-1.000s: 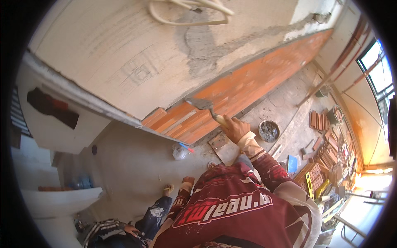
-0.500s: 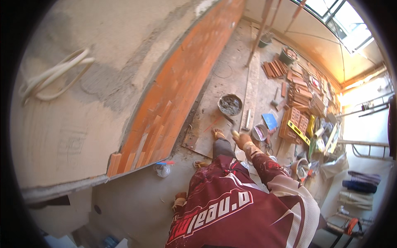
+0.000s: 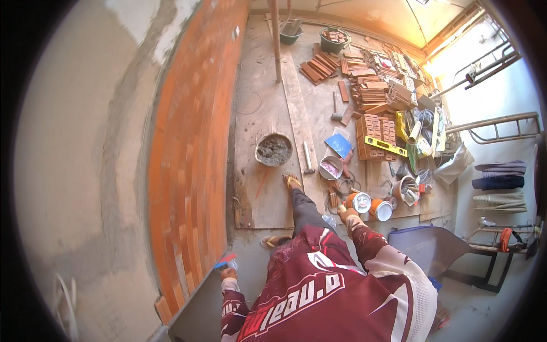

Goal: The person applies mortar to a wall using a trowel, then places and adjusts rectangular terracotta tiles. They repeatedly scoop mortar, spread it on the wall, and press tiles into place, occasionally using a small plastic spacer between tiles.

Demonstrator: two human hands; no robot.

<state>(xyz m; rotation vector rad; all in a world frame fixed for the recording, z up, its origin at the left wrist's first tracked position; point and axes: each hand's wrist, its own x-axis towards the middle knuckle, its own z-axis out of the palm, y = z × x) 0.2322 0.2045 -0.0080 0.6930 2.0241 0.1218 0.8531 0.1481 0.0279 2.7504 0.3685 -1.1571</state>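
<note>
My left hand (image 3: 229, 273) is low beside the foot of the brick-faced wall (image 3: 196, 142), right against a clear plastic bag (image 3: 233, 263) and a red and blue piece (image 3: 224, 261). Its fingers are too small and overlapped to read. My right hand (image 3: 347, 214) is closed, with a short pale, handle-like end at its fingers; what it belongs to is unclear. Close by that hand stand two orange cans with white tops (image 3: 360, 203). A bucket of grey mortar (image 3: 274, 150) sits ahead of my feet, and a hammer (image 3: 308, 158) lies on the boards.
Stacks of thin brick strips (image 3: 373, 91) and hollow bricks (image 3: 376, 137) with a yellow level (image 3: 386, 146) fill the right side. A pole (image 3: 276, 43) stands upright ahead. A blue flat piece (image 3: 338, 145), a small bucket (image 3: 330, 168) and a tool bucket (image 3: 406, 190) are nearer.
My view has swung to the right, bringing the orange cans into sight. My left hand has come up to the plastic bag by the wall. My right arm is still stretched forward.
</note>
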